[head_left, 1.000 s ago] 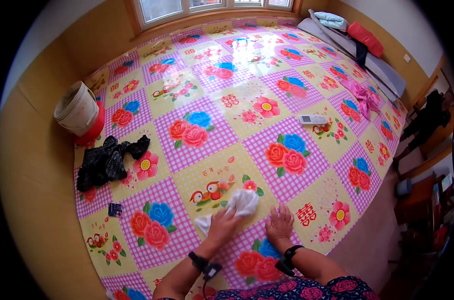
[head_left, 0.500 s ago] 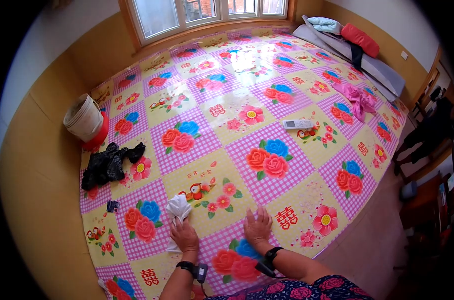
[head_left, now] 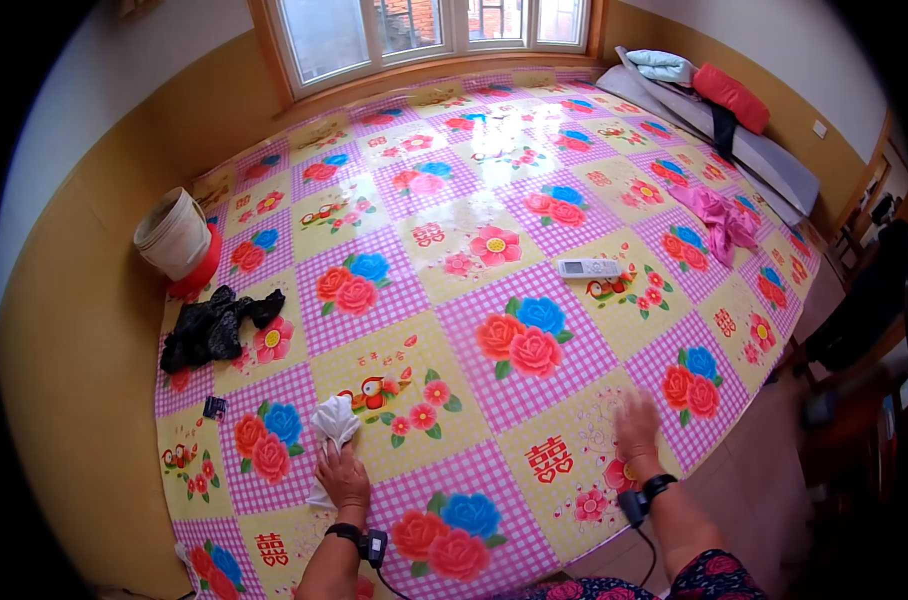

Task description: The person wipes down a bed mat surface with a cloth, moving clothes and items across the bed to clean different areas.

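Observation:
My left hand (head_left: 344, 478) is closed on a crumpled white cloth (head_left: 335, 422), which lies against the patterned sheet (head_left: 384, 345) at lower centre-left. Part of the cloth sticks out ahead of the fingers and part beside the palm. To the right, my right hand (head_left: 636, 425) is blurred by motion over a yellow square with red flowers; nothing shows in it and its fingers look stretched out. Both wrists wear black bands with small devices and cables.
A whitish bucket (head_left: 172, 235) in a red basin (head_left: 206, 265) stands at the left edge, near a black lace cloth (head_left: 214, 325) and a small dark packet (head_left: 214, 407). A white remote (head_left: 589, 268), pink cloth (head_left: 722, 222), red bundle (head_left: 731, 97) and grey folded mat (head_left: 774, 165) lie rightward.
My left hand and the white cloth have moved left across the sheet. My right hand has left its place near the centre and shifted right. The view has turned slightly.

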The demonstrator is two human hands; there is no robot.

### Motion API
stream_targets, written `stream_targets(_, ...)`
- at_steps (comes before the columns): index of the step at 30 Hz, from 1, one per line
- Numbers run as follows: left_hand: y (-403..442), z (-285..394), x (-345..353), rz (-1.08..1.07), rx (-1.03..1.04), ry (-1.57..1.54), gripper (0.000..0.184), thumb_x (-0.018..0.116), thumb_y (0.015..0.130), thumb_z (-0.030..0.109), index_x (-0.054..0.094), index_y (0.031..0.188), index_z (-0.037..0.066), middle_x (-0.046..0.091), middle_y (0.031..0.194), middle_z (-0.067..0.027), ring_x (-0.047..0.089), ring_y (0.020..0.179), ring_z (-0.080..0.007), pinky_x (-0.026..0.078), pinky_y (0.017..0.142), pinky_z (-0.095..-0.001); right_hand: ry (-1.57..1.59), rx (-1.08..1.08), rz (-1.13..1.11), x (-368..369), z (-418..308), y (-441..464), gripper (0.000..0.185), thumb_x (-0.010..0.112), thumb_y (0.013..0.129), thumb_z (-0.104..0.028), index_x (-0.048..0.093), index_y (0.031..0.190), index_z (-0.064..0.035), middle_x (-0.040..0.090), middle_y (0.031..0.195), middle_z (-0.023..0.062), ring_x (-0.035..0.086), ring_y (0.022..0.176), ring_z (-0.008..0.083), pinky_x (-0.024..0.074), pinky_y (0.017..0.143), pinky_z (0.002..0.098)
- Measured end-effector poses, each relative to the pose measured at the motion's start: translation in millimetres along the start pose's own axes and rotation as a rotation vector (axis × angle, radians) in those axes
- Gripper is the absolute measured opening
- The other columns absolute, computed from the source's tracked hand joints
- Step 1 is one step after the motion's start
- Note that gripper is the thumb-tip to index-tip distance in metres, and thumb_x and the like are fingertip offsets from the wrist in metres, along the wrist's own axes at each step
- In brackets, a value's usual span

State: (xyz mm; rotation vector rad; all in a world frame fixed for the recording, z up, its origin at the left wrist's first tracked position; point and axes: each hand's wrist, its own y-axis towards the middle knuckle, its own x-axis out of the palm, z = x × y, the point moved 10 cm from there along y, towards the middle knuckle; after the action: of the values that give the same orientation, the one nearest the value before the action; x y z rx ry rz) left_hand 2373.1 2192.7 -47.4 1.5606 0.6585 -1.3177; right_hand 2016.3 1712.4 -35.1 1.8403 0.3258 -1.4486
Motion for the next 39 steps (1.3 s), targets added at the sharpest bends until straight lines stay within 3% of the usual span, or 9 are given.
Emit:
stream_targets(4,-0.1,-0.9,-0.4,-0.047,-0.023,-0.001,0.038,0.054,0.085,0.021,0.058,0.122,0.015,0.047,0.137,-0.0115,0.04,0.126,-0.0369,0.033,0.103,-0.0508,-0.093,0.146,0.076,-4.8,99.5,10.6,0.046,0.06,0.087,-0.021,0.051,0.131,-0.0087,0.049,0.135,0.0195,0.046,0.126,0.0365,0.0391,0.102,0.0478)
stream_targets(5,-0.1,0.9,-3.0,-0.054,-0.026,0.002,0.038,0.053,0.085,0.021,0.058,0.122,0.015,0.047,0.136,-0.0118,0.04,0.126,-0.0371,0.033,0.102,-0.0508,-0.154,0.381,-0.092,7.0,125.7,5.4,0.044,0.053,0.095,-0.029,0.049,0.135,-0.01,0.047,0.141,0.015,0.042,0.132,0.0322,0.0345,0.106,0.0445)
stream_targets(10,4.5,6.5,-8.9,-0.014,0.019,0.0,0.035,0.052,0.086,0.02,0.059,0.119,0.012,0.048,0.134,-0.0145,0.042,0.124,-0.0384,0.033,0.102,-0.0517,-0.283,0.438,-0.096,15.1,132.4,-7.8,0.045,0.045,0.1,-0.034,0.046,0.139,-0.0121,0.043,0.146,0.0101,0.04,0.134,0.0287,0.0325,0.107,0.0438)
stream_targets(24,2.3,1.8,-0.2,-0.05,-0.038,-0.058,0.039,0.053,0.08,0.019,0.059,0.118,0.013,0.047,0.135,-0.0149,0.039,0.125,-0.0406,0.032,0.101,-0.0553,-0.259,0.508,-0.235,9.5,126.8,-4.2,0.052,0.046,0.098,-0.04,0.042,0.141,-0.0113,0.037,0.15,0.0117,0.034,0.137,0.0305,0.0272,0.11,0.0471)
stream_targets(31,-0.9,-4.4,8.6,-0.066,-0.06,0.008,0.033,0.054,0.078,0.022,0.059,0.11,0.012,0.047,0.135,-0.0158,0.04,0.124,-0.0402,0.032,0.102,-0.0555,-0.247,0.448,-0.133,21.6,136.2,-12.7,0.056,0.051,0.095,-0.041,0.043,0.14,-0.009,0.037,0.15,0.0125,0.033,0.138,0.0296,0.0263,0.11,0.0458)
stream_targets(39,-1.1,-7.0,7.0,-0.126,-0.086,0.011,0.04,0.054,0.079,0.022,0.059,0.118,0.013,0.046,0.136,-0.0155,0.039,0.125,-0.04,0.031,0.103,-0.0545,-0.232,0.454,-0.157,21.5,129.4,-10.8,0.056,0.052,0.093,-0.039,0.043,0.139,-0.009,0.036,0.15,0.0126,0.032,0.139,0.0302,0.0259,0.111,0.0462)
